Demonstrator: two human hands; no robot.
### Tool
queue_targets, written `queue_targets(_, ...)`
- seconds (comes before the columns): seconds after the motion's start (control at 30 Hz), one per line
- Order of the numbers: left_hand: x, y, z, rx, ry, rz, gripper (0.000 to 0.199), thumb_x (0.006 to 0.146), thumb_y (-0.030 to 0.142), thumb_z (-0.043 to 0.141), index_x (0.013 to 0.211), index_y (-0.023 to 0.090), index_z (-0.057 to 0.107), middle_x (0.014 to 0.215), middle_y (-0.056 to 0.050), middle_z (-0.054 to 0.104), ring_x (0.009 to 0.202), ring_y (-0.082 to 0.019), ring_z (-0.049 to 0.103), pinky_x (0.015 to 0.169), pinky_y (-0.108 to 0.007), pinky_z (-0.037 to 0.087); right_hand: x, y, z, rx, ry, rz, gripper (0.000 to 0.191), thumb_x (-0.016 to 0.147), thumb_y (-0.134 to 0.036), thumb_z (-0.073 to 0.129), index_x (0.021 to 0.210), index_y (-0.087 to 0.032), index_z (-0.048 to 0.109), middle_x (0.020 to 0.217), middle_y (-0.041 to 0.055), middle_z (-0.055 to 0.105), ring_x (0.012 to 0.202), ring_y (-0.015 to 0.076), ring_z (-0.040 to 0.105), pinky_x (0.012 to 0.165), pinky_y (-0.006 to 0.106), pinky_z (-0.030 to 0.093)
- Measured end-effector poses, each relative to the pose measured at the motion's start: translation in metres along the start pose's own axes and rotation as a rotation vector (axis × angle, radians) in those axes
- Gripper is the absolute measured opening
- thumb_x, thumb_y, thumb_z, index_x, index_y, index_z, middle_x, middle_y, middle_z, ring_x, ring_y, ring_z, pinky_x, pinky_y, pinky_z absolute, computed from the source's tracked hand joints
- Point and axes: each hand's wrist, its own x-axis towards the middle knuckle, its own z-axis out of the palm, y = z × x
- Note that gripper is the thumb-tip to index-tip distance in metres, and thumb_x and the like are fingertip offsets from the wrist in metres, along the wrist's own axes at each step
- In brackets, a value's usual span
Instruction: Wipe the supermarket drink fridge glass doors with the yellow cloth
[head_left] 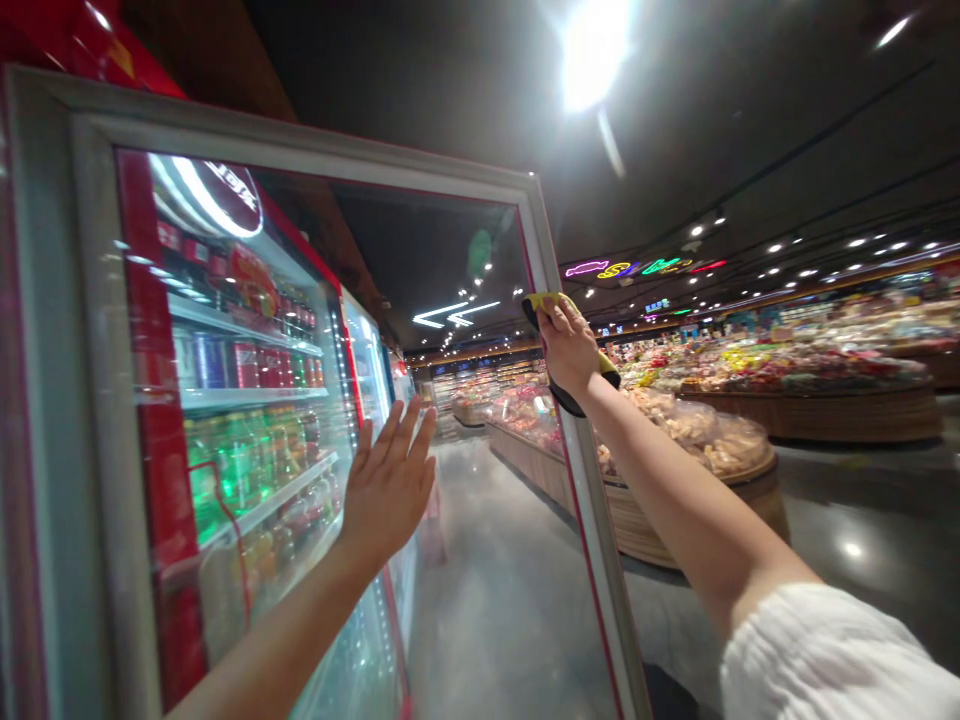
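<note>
A glass door (480,560) with a grey frame stands swung out in front of me. My left hand (390,480) is raised with its fingers spread, palm toward the pane; whether it touches the glass I cannot tell. On the frame's far upright edge, my right hand (570,345) grips a yellow and black cloth (606,370) and presses it to the frame. The cloth wraps partly round that edge, and its middle is hidden under the hand. Through the pane show shelves of bottles (255,450) and cans (251,362).
Red-trimmed drinks fridges (367,365) line the left side. Beyond the door, round wooden display counters (817,415) hold piles of packaged goods. A grey shiny floor (487,600) runs between them. A bright lamp (596,50) hangs overhead.
</note>
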Motion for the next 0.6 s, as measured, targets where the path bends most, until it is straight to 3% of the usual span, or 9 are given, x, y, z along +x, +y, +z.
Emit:
queue_targets(0.07,-0.001,0.0,0.0,-0.004,-0.006,0.0,0.075,0.101,0.028,0.046,0.163,0.029,0.004,0.167,-0.006,0.026,0.155,-0.024,0.024,0.13,-0.048,0.009,-0.025,-0.003,0.002,-0.013,-0.012,0.0,0.048,0.099,-0.01,0.044,0.146,-0.015,0.054,0.16,0.0114,0.044,0.15,0.0313,0.035,0.121,0.051,0.035)
queue_targets(0.23,-0.003,0.0,0.0,-0.005,-0.011,0.002,0.073,0.101,0.028,0.046,0.164,0.026,0.009,0.167,-0.007,0.025,0.155,-0.024,0.022,0.131,-0.048,0.009,-0.152,-0.01,0.008,-0.038,0.035,-0.069,0.052,0.097,-0.009,0.045,0.148,-0.016,0.05,0.158,0.0121,0.048,0.149,0.0325,0.037,0.119,0.055,0.037)
queue_targets(0.3,-0.003,0.0,-0.001,-0.008,-0.021,0.0,0.073,0.101,0.028,0.046,0.164,0.026,0.009,0.167,-0.007,0.025,0.155,-0.023,0.022,0.131,-0.048,0.009,-0.17,-0.008,0.009,-0.022,0.059,-0.097,0.052,0.096,-0.008,0.045,0.147,-0.02,0.052,0.154,0.0102,0.052,0.147,0.0312,0.04,0.122,0.056,0.033)
queue_targets(0.4,-0.003,0.001,0.001,-0.006,-0.035,-0.01,0.075,0.101,0.029,0.047,0.164,0.027,0.007,0.167,-0.007,0.026,0.155,-0.024,0.022,0.13,-0.049,0.009,-0.136,-0.012,0.01,0.02,0.046,-0.085,0.054,0.095,-0.005,0.045,0.145,-0.021,0.053,0.151,0.0103,0.056,0.147,0.0295,0.04,0.125,0.059,0.024)
queue_targets(0.5,-0.002,0.004,0.004,0.001,-0.039,-0.028,0.077,0.101,0.029,0.047,0.163,0.027,0.002,0.167,-0.007,0.026,0.155,-0.025,0.022,0.13,-0.051,0.008,-0.083,-0.034,0.01,0.09,0.03,-0.008,0.059,0.092,-0.005,0.045,0.15,-0.016,0.047,0.156,0.0146,0.049,0.15,0.0288,0.037,0.125,0.055,0.028)
queue_targets(0.6,-0.004,0.003,0.001,0.009,-0.035,-0.023,0.079,0.1,0.028,0.047,0.163,0.028,-0.001,0.168,-0.006,0.022,0.155,-0.025,0.022,0.13,-0.051,0.008,-0.081,-0.06,0.008,0.167,0.031,0.028,0.06,0.095,-0.011,0.043,0.155,-0.013,0.04,0.161,0.0162,0.041,0.152,0.0288,0.032,0.124,0.05,0.032)
